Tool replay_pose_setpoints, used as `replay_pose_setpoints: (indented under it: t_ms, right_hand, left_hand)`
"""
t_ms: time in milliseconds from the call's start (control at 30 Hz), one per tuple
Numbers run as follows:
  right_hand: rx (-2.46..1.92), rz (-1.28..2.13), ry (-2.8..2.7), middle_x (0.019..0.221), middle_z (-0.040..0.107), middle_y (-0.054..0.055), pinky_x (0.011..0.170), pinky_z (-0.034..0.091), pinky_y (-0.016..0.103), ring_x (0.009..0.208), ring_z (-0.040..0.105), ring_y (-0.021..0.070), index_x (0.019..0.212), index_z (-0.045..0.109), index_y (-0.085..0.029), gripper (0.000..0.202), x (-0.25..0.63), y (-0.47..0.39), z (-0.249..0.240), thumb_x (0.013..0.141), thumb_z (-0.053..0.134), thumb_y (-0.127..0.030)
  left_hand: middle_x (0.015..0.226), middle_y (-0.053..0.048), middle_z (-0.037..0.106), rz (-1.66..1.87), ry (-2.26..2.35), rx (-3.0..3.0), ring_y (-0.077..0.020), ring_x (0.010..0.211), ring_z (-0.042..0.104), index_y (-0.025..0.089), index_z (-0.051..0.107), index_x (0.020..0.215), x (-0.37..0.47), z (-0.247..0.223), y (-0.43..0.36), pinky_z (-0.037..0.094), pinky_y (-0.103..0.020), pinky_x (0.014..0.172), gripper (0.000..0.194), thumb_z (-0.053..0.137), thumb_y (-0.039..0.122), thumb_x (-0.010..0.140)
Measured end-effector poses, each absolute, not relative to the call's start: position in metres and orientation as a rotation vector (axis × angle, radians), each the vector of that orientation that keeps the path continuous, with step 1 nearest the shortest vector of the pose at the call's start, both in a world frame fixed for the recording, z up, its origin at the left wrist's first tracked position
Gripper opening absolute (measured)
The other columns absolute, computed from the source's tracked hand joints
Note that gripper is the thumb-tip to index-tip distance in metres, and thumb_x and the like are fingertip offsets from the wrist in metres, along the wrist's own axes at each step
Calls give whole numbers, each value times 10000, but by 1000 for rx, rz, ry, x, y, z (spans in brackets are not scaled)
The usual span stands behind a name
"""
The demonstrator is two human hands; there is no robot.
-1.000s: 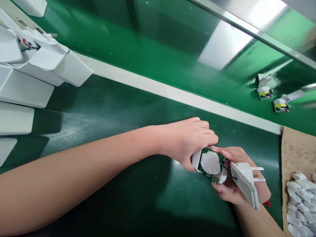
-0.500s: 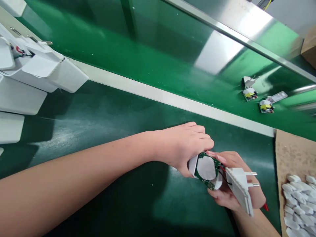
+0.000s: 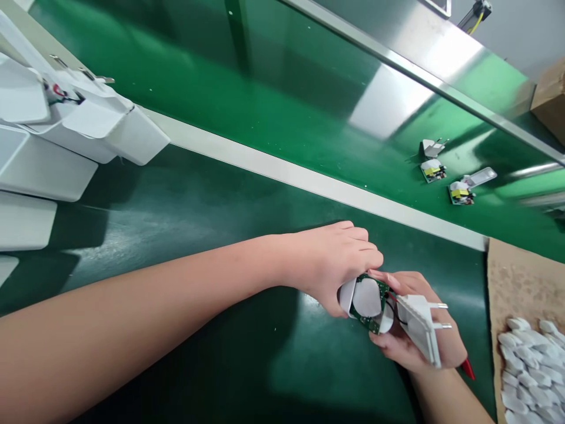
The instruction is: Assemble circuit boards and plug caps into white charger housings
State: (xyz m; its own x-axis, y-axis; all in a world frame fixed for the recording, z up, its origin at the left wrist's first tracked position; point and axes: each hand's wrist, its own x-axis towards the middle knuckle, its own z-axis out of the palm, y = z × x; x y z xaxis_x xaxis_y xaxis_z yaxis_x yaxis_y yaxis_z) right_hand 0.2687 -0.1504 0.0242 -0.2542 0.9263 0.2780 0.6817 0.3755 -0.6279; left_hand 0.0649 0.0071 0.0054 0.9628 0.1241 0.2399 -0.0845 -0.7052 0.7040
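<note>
My left hand (image 3: 338,262) is closed around a white plastic charger housing (image 3: 346,296), mostly hidden in the palm. A green circuit board (image 3: 375,324) with a round white pad (image 3: 367,297) sits partly in the housing's mouth. My right hand (image 3: 441,335) grips the board's outer end between thumb and fingers. Red and black wires join the board to a white plug cover (image 3: 417,327) with two metal pins, which hangs tilted over the right palm. Beneath that hand a red pointed object (image 3: 468,369) sticks out; its kind is not clear.
White casings (image 3: 48,159) are stacked at the left. Two circuit boards with plug covers (image 3: 432,165) (image 3: 462,191) lie on the green surface beyond the pale strip (image 3: 282,171). At right, cardboard (image 3: 507,282) bears many small white parts (image 3: 534,365). A brown box (image 3: 551,94) stands far right.
The board seems slightly deeper in the housing. My right hand and the plug cover have shifted a little left, toward my left hand. The camera view has also moved slightly.
</note>
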Motion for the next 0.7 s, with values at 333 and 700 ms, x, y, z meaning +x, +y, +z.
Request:
replay_pose_setpoints:
  t_ms: [333,700]
  right_hand:
    - [-1277,488,-1947,1213,767,132,763,638,487,1002,744,336,1549,575,-284,692,274,-153,14,915,806,-434]
    - [-1236,423,-1845,1223,692,166,760,653,491,1049,714,343,1504,622,-212,682,267,-151,5,874,820,-381]
  left_hand:
    - [950,-63,684,364,13,2338,-291,974,578,216,531,916,67,2,7,364,-384,803,488,897,434,678]
    - [935,-59,688,364,3,2339,-281,945,585,210,543,916,67,3,8,360,-376,795,533,932,463,653]
